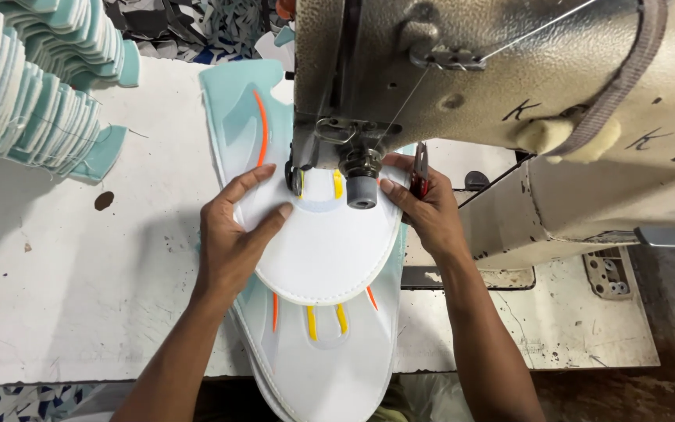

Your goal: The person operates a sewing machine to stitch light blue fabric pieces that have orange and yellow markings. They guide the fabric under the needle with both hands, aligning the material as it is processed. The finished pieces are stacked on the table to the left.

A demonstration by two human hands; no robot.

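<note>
On the desk: a white worktop [80, 273], scuffed and spotted, carries everything; one of it.
Machine: one grey sewing machine [509, 86], its head filling the upper right, its foot area down over the work near the middle.
Stack: one heap of teal-and-white foam pieces [33, 78] at the upper left; too many and too tightly packed to count, likely dozens.
Panels: at least two pale teal panels with orange and yellow stripes, one [322, 344] running from under the machine toward the near edge, one [236, 109] lying beyond the machine; more may be layered beneath, the edges at the bottom hint at it but I cannot tell.
Lining: one white rounded piece [326, 250] laid over the near panel, its top edge under the needle.
Progress: a dashed seam shows along the lining's lower curve, so that stretch looks sewn; the part under the foot appears to be in hand, and the upper edge cannot be judged since the machine hides it.
Left hand [232, 234]: one; grip spread flat, fingers pressing the lining's left edge, closed on nothing.
Right hand [427, 211]: one; fingertips press the lining's right edge beside the foot, while the grip holds one small red snip [420, 173].
Stain: one dark spot [104, 201] left of the work.
</note>
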